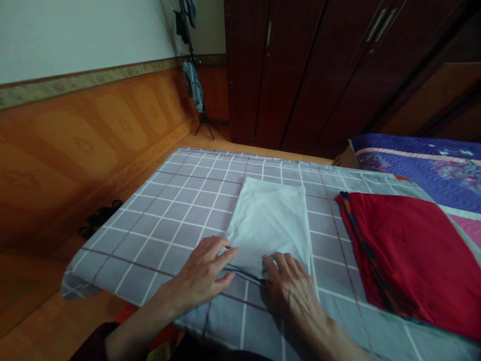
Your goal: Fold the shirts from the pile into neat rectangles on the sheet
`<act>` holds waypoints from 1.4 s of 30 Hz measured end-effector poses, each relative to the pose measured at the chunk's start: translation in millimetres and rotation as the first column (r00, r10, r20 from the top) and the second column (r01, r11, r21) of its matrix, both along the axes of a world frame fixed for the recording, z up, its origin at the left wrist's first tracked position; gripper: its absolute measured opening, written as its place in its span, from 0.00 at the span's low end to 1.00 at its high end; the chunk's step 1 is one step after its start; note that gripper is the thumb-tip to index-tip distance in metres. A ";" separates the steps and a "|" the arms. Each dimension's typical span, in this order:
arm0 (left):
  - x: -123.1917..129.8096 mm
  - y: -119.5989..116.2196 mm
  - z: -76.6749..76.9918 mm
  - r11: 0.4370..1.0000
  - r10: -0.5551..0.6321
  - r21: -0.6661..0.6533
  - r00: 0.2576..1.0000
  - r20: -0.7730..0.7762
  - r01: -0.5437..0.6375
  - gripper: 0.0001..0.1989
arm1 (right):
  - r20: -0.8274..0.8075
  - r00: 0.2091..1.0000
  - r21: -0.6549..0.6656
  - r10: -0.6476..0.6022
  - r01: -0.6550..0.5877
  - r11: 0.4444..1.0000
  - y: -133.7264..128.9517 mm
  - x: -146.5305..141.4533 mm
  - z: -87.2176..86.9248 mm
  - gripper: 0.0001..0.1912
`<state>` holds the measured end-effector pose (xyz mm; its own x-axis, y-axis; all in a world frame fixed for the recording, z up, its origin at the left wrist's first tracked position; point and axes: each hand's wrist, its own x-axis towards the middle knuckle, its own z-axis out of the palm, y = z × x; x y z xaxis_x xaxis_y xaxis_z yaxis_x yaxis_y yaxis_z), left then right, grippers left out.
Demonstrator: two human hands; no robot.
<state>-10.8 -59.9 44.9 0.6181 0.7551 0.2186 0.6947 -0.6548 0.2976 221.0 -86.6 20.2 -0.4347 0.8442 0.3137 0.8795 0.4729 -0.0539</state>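
A white cloth (270,215), folded into a rectangle, lies flat on a grey checked cover (180,210). A thin dark line runs along its near edge. At the near left corner is my left hand (205,268), its thumb and fingers apart on either side of the edge. My right hand (291,286) rests at the near right part of the white cloth, fingers bent and close together over the edge; the fingertips' underside is hidden. To the right lies a folded red cloth (417,255) with a dark and orange strip down its left side.
A purple patterned bedspread (421,155) is at the right. Dark wooden wardrobes (293,70) stand along the back. A coat stand (191,55) with hanging clothes is in the far corner. Dark footwear (101,218) sits on the floor by the left wall.
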 end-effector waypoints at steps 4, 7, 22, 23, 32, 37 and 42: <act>38.5 6.7 -4.0 0.999 -0.045 0.022 0.997 -0.058 0.047 0.18 | -0.080 0.996 0.007 0.025 -0.024 1.000 11.2 -16.9 10.7 0.05; 44.9 14.9 -8.0 0.999 0.010 0.038 0.992 -0.129 -0.005 0.09 | -0.124 0.992 0.049 0.012 -0.006 0.999 11.5 -10.6 18.4 0.09; 26.4 16.2 -8.1 0.998 -0.069 -0.013 0.977 -0.202 0.068 0.12 | 0.045 0.999 0.046 -0.031 0.028 0.999 -3.3 -5.9 -11.6 0.18; 24.9 17.4 -9.0 0.998 -0.064 0.009 0.983 -0.171 0.066 0.11 | 0.062 0.997 0.043 -0.036 0.033 0.999 -4.4 -2.6 -10.9 0.20; 2.4 11.1 -22.4 0.989 -0.127 0.077 0.991 -0.036 0.130 0.11 | 0.040 0.975 0.043 -0.218 0.216 0.975 -37.1 66.6 -11.0 0.26; -4.2 7.4 -31.1 0.966 -0.226 0.164 0.964 0.142 0.203 0.10 | -0.049 0.952 -0.035 -0.303 0.301 0.953 -50.4 84.0 -21.0 0.23; -8.6 2.8 -33.2 0.940 -0.296 0.222 0.941 0.164 0.257 0.08 | -0.193 0.888 -0.191 -0.418 0.384 0.903 -44.9 83.8 -26.0 0.23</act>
<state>-19.3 -57.1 11.6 0.7279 0.4905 0.4792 0.4198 -0.8713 0.2542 304.9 -131.5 -5.8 0.0180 0.9742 0.2250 0.9486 0.0545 -0.3118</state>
